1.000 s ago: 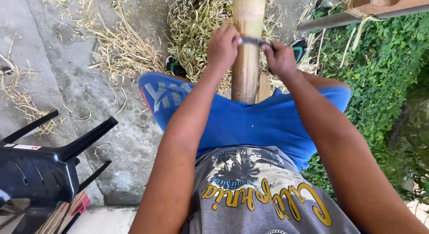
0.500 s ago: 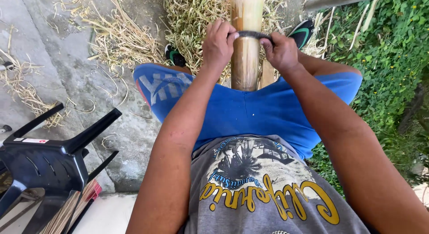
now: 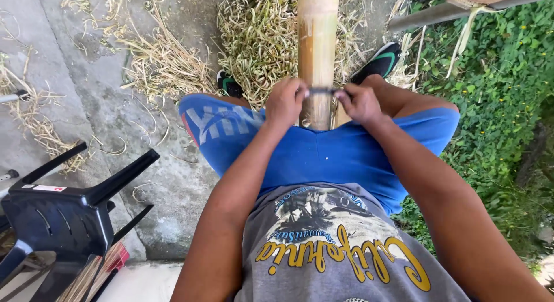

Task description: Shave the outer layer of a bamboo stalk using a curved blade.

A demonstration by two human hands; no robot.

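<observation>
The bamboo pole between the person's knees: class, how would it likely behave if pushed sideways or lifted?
The bamboo pole looks thick and straight, so probably stiff. Being round, it would likely roll on the concrete if freed. The left hand and right hand press a blade across it, steadying it.

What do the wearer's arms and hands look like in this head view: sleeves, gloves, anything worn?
Both arms are bare from the frame edge to the wrist, with no sleeve showing. The left hand and right hand are bare too: no gloves, and no watch, band or ring that I can make out. Clothing in view: a grey printed T-shirt and blue shorts.
</observation>
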